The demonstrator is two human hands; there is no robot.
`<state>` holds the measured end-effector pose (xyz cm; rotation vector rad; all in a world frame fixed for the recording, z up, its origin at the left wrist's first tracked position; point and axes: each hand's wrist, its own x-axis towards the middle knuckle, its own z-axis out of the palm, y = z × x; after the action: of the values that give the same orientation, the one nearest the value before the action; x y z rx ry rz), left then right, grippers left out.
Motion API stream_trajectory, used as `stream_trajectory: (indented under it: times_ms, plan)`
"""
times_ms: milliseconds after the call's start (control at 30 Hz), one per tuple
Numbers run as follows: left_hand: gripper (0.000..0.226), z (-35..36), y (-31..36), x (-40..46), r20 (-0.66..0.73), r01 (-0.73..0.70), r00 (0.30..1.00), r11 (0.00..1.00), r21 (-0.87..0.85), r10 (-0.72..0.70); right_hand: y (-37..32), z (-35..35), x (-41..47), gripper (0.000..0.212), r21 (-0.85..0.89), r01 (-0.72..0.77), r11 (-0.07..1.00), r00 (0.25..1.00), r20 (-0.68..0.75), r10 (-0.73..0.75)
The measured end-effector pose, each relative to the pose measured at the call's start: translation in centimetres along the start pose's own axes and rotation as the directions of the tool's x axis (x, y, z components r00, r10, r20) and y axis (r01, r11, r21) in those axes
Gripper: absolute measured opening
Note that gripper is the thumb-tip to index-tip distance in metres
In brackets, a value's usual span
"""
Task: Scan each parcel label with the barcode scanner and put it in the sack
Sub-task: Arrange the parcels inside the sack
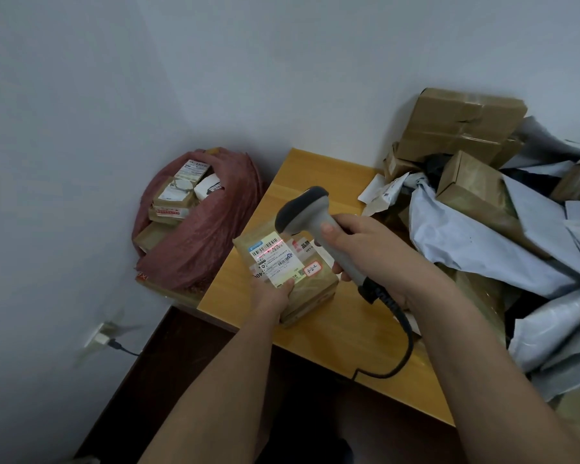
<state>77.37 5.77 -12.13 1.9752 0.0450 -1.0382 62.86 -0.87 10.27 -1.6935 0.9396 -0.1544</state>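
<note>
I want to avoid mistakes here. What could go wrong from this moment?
The label carries two barcodes, and the red scan line crosses only the upper one, so the wrong code might be read. The left hand holds the parcel by one corner, so it could slip. The scanner cable could catch the table edge.

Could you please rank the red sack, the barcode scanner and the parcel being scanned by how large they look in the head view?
1. red sack, though it lies farther from the camera.
2. parcel and barcode scanner: too alike to rank, both partly covered by a hand.
</note>
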Motion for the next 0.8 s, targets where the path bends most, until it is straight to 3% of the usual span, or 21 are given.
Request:
stream_trajectory:
  times_ms: [467, 567, 700, 800]
  plan:
    - [0.05, -0.1, -0.1, 0.0, 0.02, 0.004, 1.0, 0.999, -0.04, -0.003, -1.6, -2.0, -2.3, 0.028, 0.061, 0.043, 0.997, 0.999, -0.017, -0.042]
    - [0.052, -0.3, -0.1, -0.1, 0.032, -0.004, 0.999, 1.0, -0.023, 0.004, -1.0, -1.8, -2.1, 0.026, 0.171, 0.034, 0.985, 0.999, -0.04, -0.027]
    - [0.068, -1.3, -0.6, -0.1, 0.09, -0.027, 0.996, 0.998, 0.048, 0.023, 2.4, -0.5, 0.3, 0.019, 0.235, -0.023, 0.972, 0.985, -0.159, 0.062]
    - [0.066, -2.7, -1.2, -0.1, 0.141, -0.002, 0.99, 1.0, 0.021, -0.002, 6.9, 1.4, 2.2, 0.025, 0.339, -0.176, 0.924, 0.953, -0.176, 0.246]
